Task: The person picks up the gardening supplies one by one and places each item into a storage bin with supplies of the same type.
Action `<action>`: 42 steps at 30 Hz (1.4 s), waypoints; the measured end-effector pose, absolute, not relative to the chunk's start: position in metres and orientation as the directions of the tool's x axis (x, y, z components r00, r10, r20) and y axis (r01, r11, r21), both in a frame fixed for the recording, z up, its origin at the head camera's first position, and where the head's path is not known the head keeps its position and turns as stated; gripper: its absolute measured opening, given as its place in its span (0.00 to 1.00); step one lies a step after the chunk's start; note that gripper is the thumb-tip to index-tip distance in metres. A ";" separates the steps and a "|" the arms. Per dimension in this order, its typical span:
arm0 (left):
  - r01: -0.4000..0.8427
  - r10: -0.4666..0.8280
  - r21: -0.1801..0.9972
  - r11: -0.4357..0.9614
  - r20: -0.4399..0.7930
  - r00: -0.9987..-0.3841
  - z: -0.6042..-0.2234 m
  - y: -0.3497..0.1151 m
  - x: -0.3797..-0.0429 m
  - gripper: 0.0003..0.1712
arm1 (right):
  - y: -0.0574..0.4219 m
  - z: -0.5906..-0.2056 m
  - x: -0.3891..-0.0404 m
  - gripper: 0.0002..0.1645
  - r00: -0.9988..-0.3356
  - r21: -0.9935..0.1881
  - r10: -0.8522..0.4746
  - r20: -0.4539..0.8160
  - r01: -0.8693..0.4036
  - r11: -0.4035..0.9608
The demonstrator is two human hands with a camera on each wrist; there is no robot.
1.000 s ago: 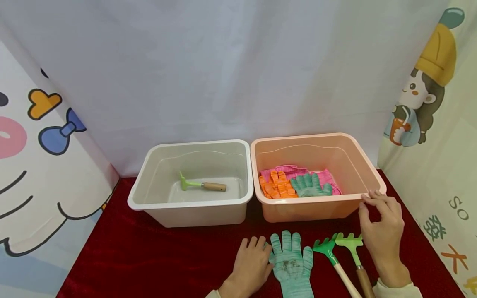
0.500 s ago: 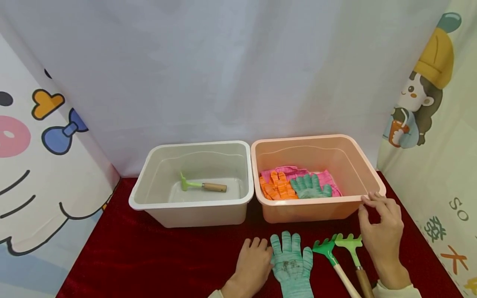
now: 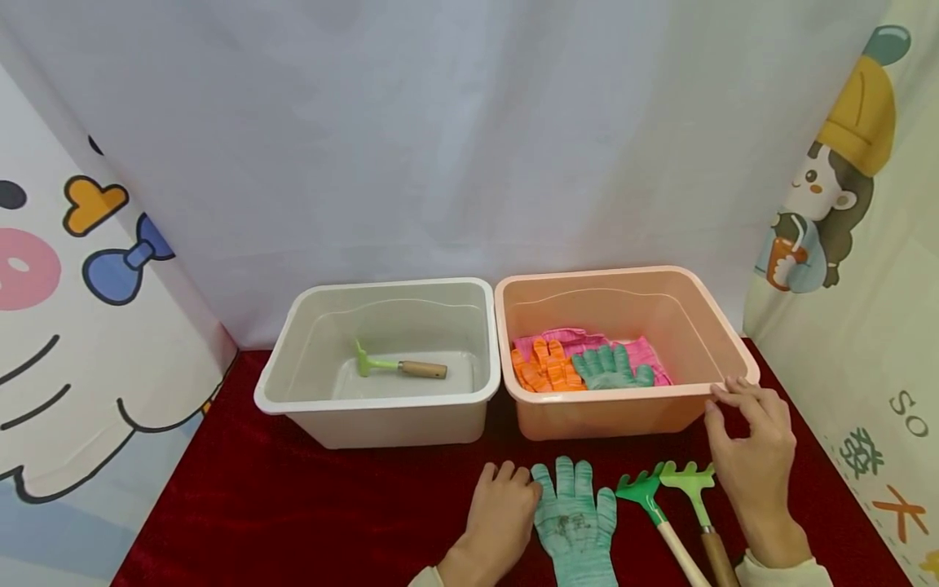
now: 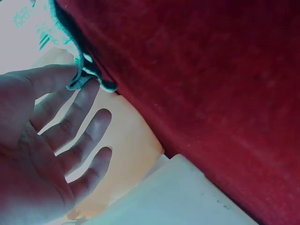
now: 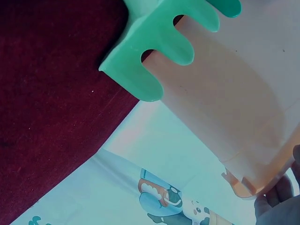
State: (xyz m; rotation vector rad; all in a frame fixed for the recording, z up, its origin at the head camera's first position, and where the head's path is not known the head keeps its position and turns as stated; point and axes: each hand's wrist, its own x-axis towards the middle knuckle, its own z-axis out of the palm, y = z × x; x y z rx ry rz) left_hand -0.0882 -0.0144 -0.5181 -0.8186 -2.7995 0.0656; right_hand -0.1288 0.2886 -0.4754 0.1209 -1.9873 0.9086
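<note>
A teal knit glove (image 3: 575,522) with a dark smudge on its palm lies flat on the red cloth. My left hand (image 3: 495,514) is at its left edge; in the left wrist view, the glove's edge (image 4: 79,82) sits between thumb and index finger while the other fingers extend loosely. My right hand (image 3: 756,465) holds the front right corner of the peach tub (image 3: 609,416), fingers over the rim and thumb outside. Two small rakes, one dark green (image 3: 645,493) and one light green (image 3: 693,489), lie between the glove and my right hand.
Inside the peach tub are orange gloves (image 3: 546,367), a teal glove (image 3: 609,367) and pink gloves (image 3: 645,359). Beside it stands a grey-white tub (image 3: 389,420) holding a light green rake (image 3: 418,368) with a wooden handle. A pale curtain (image 3: 411,163) rises behind both.
My left hand has shifted slightly right along the glove's left edge. The right hand stays on the peach tub's rim, and the tubs, rakes and glove look unmoved.
</note>
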 end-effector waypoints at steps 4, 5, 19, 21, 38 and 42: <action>0.532 0.534 -0.079 0.843 0.248 -0.808 -0.511 -0.014 -0.089 0.06 | 0.288 -0.476 -0.129 0.13 -0.574 -0.552 0.262 0.776 -0.415 0.723; 0.534 0.533 -0.072 0.842 0.260 -0.805 -0.510 -0.013 -0.088 0.06 | 0.288 -0.476 -0.130 0.13 -0.567 -0.550 0.264 0.780 -0.420 0.722; 0.571 0.530 -0.014 0.821 0.391 -0.753 -0.488 -0.011 -0.087 0.05 | 0.289 -0.479 -0.133 0.15 -0.539 -0.542 0.273 0.797 -0.438 0.717; 0.573 0.531 -0.017 0.819 0.401 -0.747 -0.486 -0.011 -0.087 0.05 | 0.289 -0.479 -0.134 0.15 -0.537 -0.542 0.273 0.798 -0.441 0.716; 0.590 0.514 -0.016 0.807 0.510 -0.689 -0.459 -0.011 -0.085 0.06 | 0.292 -0.470 -0.134 0.13 -0.572 -0.520 0.223 0.790 -0.431 0.738; 0.601 0.504 0.031 0.799 0.511 -0.696 -0.447 -0.010 -0.086 0.06 | 0.292 -0.468 -0.134 0.15 -0.575 -0.524 0.233 0.785 -0.415 0.744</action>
